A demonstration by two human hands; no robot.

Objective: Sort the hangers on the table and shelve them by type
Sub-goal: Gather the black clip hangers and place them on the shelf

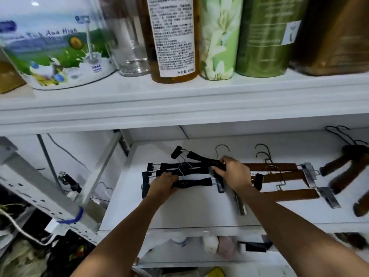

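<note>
Shelf [179,212], white board, taken as reference.

- Above the shelf, on the next board up: a white tin [58,56] with a meadow scene; only "And High" is legible, the rest blurred. An amber bottle [173,37] has a white label of dense small print, too fine to read. A floral green canister [218,37] and a dark green canister [265,37] have no legible text.
- On the shelf, left half: black clip hangers [185,170] stacked flat, bars parallel.
- On the shelf, right half: brown wooden clip hangers [279,175] with metal clips.
- Left hand [162,181]: fingers curled over the nearest black bar in the stack, holding it.
- Right hand [233,172]: fingertips pinch one end of a tilted black hanger [199,156], which lies slantwise across the stack's rear.
</note>
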